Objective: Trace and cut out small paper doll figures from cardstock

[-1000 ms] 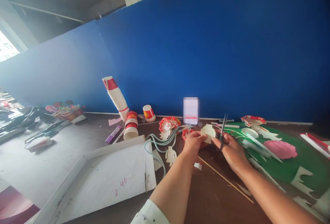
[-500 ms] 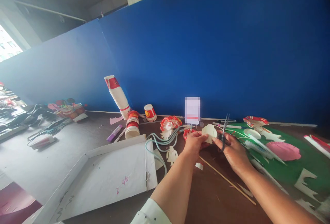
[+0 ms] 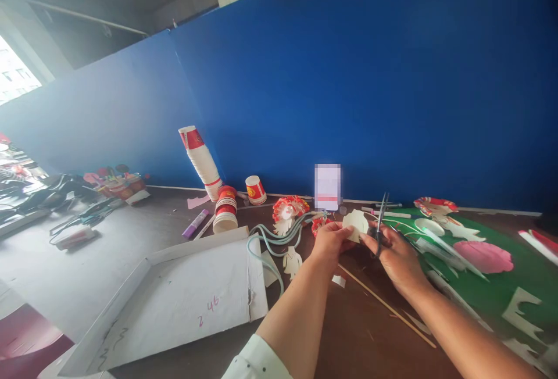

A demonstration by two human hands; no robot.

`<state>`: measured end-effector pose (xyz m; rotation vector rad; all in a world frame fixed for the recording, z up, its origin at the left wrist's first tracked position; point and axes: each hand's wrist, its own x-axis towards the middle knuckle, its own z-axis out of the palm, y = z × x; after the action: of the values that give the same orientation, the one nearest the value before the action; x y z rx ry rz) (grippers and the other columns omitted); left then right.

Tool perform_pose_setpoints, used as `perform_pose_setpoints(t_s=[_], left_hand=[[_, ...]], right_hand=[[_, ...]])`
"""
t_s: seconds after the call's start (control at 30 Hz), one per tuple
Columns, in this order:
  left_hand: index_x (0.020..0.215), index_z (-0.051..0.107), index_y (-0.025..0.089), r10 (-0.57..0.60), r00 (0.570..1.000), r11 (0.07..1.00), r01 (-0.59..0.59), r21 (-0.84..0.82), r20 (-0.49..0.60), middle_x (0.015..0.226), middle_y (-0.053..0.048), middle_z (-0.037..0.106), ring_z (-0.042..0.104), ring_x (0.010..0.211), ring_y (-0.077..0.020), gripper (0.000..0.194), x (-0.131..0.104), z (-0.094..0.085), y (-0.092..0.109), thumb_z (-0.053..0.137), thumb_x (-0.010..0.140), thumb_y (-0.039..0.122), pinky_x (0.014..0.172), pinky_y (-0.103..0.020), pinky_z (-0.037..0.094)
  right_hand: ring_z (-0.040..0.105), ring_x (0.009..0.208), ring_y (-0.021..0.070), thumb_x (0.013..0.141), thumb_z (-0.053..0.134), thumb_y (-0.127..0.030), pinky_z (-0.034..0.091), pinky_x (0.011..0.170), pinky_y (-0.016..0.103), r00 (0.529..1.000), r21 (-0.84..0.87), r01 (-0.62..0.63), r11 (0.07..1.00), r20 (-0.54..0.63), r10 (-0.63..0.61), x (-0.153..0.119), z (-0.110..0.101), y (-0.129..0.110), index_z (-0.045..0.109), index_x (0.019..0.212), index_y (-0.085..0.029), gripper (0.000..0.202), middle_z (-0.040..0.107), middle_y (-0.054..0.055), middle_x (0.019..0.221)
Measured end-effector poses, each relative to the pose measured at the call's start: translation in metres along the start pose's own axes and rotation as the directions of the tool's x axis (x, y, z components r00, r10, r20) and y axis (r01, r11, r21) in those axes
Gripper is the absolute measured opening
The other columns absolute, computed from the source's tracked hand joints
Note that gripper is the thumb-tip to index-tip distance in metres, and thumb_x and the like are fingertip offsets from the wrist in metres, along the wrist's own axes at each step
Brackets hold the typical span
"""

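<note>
As left fingers (image 3: 339, 232) pinch paper (image 3: 355, 223), scissors (image 3: 379, 225) point up, near-upright.

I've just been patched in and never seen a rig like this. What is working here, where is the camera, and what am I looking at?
No machine: these are a person's bare hands, and every picture comes from one camera worn on the head, looking forward and down. The left hand holds a cream paper cutout in its fingers. The right hand holds scissors, blades pointing away. On the dark table are a shallow white box, a leaning cup stack, pale cables, a thin stick and a pink disc on a green sheet.
</note>
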<state>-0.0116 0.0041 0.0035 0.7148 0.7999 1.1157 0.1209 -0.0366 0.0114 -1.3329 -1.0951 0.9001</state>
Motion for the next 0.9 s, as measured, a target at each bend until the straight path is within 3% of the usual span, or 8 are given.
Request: perform_pose_setpoints(t_s=[0.37,0.9], left_hand=[[0.070,0.064,0.014,0.008,1.000,1.000,-0.008,-0.009,0.003,0.071,-0.003,0.064,0.060,0.065,-0.0110,0.035,-0.0001,-0.0001,0.0001,0.090,0.055,0.033,0.063,-0.023,0.051],[0.070,0.064,0.015,0.070,0.994,0.995,-0.075,-0.061,-0.081,0.072,-0.002,0.066,0.059,0.063,-0.0107,0.032,0.0005,0.0017,0.0027,0.087,0.052,0.030,0.060,-0.022,0.048]], right_hand=[[0.070,0.101,0.0277,0.063,0.081,-0.041,0.051,0.095,0.039,1.000,0.027,0.008,1.000,0.007,-0.008,0.0015,0.0000,0.0040,0.064,0.106,-0.026,0.049,0.077,0.003,0.103],[0.073,0.089,0.0291,0.060,0.083,-0.044,0.057,0.085,0.042,0.999,0.043,-0.006,0.999,0.054,0.003,0.0000,0.0015,0.0019,0.065,0.104,-0.028,0.050,0.078,0.002,0.090]])
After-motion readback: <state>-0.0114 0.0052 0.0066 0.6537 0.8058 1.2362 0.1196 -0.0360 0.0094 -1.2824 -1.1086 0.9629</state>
